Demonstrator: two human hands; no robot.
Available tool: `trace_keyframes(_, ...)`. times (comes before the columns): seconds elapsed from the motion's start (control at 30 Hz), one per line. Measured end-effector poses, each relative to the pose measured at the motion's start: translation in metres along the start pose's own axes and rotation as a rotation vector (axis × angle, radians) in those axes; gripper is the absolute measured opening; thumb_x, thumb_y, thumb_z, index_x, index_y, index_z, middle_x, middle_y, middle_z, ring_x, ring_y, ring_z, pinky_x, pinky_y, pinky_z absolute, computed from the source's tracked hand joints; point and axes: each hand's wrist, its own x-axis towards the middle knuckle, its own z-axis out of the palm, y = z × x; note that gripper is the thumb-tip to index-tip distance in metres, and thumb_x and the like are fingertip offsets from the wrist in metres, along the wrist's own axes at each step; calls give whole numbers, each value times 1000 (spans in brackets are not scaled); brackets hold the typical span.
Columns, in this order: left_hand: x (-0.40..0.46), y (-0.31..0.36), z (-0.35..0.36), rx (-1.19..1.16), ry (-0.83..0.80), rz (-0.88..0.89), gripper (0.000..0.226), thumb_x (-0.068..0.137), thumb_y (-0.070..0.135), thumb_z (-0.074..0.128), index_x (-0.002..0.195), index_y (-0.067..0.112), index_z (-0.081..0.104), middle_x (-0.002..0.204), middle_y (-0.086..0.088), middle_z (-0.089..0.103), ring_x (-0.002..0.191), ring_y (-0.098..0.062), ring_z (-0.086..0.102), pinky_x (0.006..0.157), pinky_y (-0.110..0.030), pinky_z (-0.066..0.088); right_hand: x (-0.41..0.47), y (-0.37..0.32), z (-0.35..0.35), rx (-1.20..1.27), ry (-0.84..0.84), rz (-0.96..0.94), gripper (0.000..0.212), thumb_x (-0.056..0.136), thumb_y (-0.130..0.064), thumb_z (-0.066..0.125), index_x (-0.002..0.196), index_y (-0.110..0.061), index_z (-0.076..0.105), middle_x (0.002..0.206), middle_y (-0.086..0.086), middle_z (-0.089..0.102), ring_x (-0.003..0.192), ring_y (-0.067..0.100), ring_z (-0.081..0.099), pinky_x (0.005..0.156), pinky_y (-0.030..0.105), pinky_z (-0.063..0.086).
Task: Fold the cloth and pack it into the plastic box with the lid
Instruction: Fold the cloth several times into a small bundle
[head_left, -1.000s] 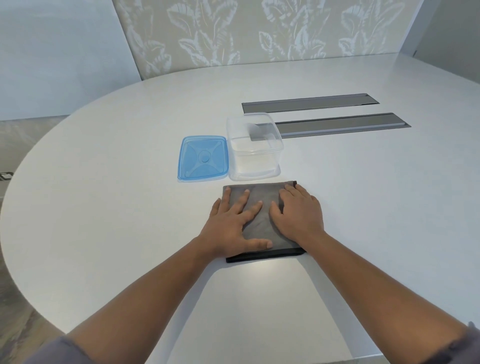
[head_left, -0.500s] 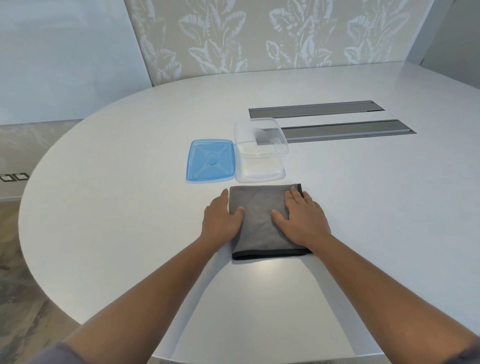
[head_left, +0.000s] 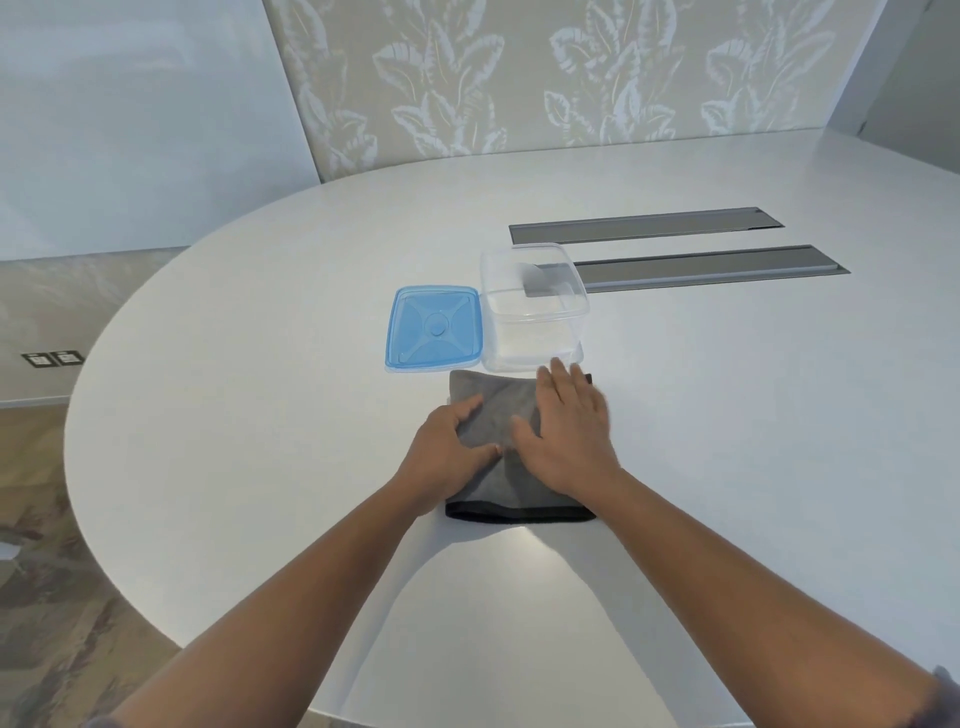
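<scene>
A grey cloth (head_left: 498, 410) with a black hem lies folded into a rectangle on the white table (head_left: 260, 415), just in front of the box. My left hand (head_left: 447, 452) grips the cloth's left edge, thumb on top, and has lifted it a little inward. My right hand (head_left: 566, 431) lies flat on the right half, fingers spread and pointing at the box. The clear plastic box (head_left: 535, 312) stands open behind the cloth. Its blue lid (head_left: 434, 327) lies flat on the table, touching the box's left side.
Two long grey cable hatches (head_left: 644, 226) (head_left: 711, 265) are set flush in the table behind and to the right of the box. The table's curved edge runs along the left, with floor beyond it.
My left hand slid off the cloth's top to its left edge and has now closed on that edge, drawing it inward. My right hand shifted slightly forward on the cloth.
</scene>
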Motion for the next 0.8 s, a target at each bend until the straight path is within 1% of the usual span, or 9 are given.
trace_keyframes(0.13, -3, -1, -11, -58, -60, 2, 84, 81, 25, 83, 155, 30, 44, 155, 10, 49, 142, -11, 45, 112, -30, 43, 0, -45, 10, 846, -108, 119, 80, 96, -45, 46, 163, -19, 11, 171, -7, 9, 151, 2, 9, 117, 23, 10)
trace_keyframes(0.27, -6, 2, -23, -120, -113, -4, 88, 78, 12, 82, 155, 31, 44, 150, 13, 53, 131, -6, 53, 80, -6, 49, 3, -65, 23, 1033, -159, 220, 80, 97, -45, 45, 163, -27, 5, 171, -11, 10, 148, 1, 13, 120, 29, 16)
trace_keyframes(0.4, -6, 18, -38, -163, -92, -31, 92, 76, 8, 80, 157, 29, 40, 145, 6, 56, 125, -15, 61, 94, -30, 59, 6, -73, 31, 1123, -190, 240, 92, 86, -61, 45, 163, -29, 7, 169, -8, 20, 151, 11, 26, 124, 41, 26)
trace_keyframes(0.47, -5, 26, -41, -177, -92, -1, 84, 77, 8, 75, 152, 31, 44, 135, 7, 63, 117, -17, 67, 90, -34, 62, 6, -76, 36, 1211, -178, 227, 89, 85, -63, 46, 162, -30, 18, 164, -4, 35, 146, 13, 39, 120, 41, 35)
trace_keyframes(0.53, -6, 33, -38, -188, -106, 49, 86, 78, 9, 68, 154, 36, 39, 133, 12, 63, 112, -11, 68, 83, -26, 63, 6, -76, 38, 1379, -134, 185, 66, 92, -53, 47, 153, -30, 41, 151, -6, 54, 135, 11, 53, 110, 35, 46)
trace_keyframes(0.6, -6, 39, -27, -273, -141, 52, 90, 83, 15, 63, 160, 42, 25, 146, 16, 55, 116, -7, 64, 86, -26, 60, 7, -70, 34, 1555, -118, 227, 51, 96, -49, 49, 142, -29, 57, 137, -7, 66, 122, 9, 64, 90, 27, 55)
trace_keyframes(0.7, -3, 42, -7, -433, -193, 7, 74, 90, 18, 50, 154, 51, 32, 125, 16, 68, 86, -9, 64, 69, -25, 54, 5, -55, 25, 1684, -206, 416, 39, 93, -47, 54, 114, -21, 74, 99, 4, 77, 77, 13, 73, 54, 26, 53)
trace_keyframes(0.73, -3, 42, -1, -414, -188, 21, 67, 94, 17, 47, 152, 49, 38, 124, 15, 69, 90, -10, 66, 73, -26, 55, 6, -50, 22, 1709, -218, 473, 34, 91, -43, 57, 102, -18, 76, 88, 7, 74, 68, 17, 70, 53, 27, 51)
trace_keyframes(0.8, -1, 39, 9, -160, -121, 172, 50, 101, 17, 42, 146, 36, 51, 138, 12, 63, 116, -14, 64, 96, -30, 54, 8, -39, 17, 1748, -214, 558, 28, 88, -33, 58, 93, -14, 78, 90, 14, 72, 77, 25, 72, 67, 34, 56)
